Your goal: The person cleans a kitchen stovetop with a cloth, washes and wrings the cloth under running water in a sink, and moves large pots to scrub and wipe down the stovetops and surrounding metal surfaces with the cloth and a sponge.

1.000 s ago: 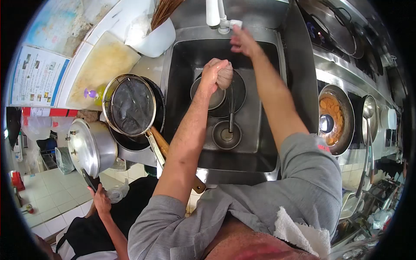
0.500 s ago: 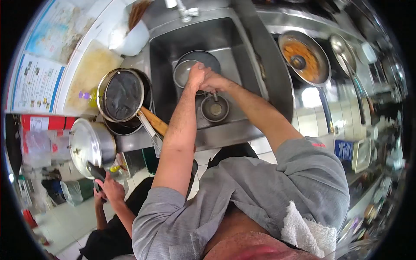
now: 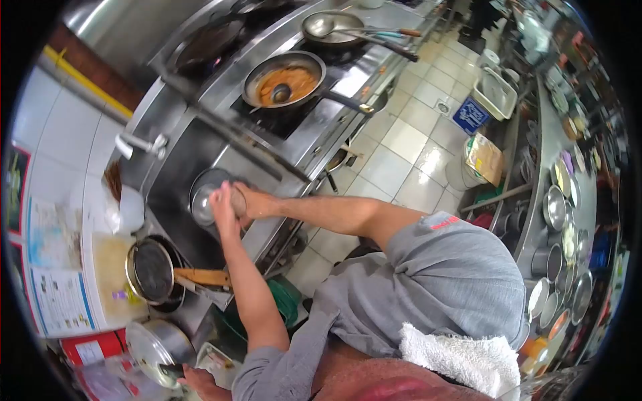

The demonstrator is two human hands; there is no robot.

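Observation:
My left hand (image 3: 225, 206) and my right hand (image 3: 257, 202) are pressed together above the metal sink (image 3: 175, 177). Both look closed, the fingers partly hidden against each other; whatever may be between them I cannot make out. Just beyond and under my left hand, a round metal bowl (image 3: 201, 206) lies in the sink with a darker round pan (image 3: 208, 176) behind it. The white tap (image 3: 142, 144) stands at the sink's far left edge, away from my hands.
A frying pan (image 3: 317, 90) of orange food with a ladle (image 3: 281, 93) is on the stove. Strainers (image 3: 152, 271) stack left of the sink. A pressure cooker (image 3: 170, 339) stands near another person's hand (image 3: 199, 379) on a black handle. A bucket (image 3: 463, 172) sits on the tiled floor.
The view has swung right, bringing more stove, floor and the right-hand shelves into sight. My hands remain together over the sink. The small pot seen below them earlier is now hidden.

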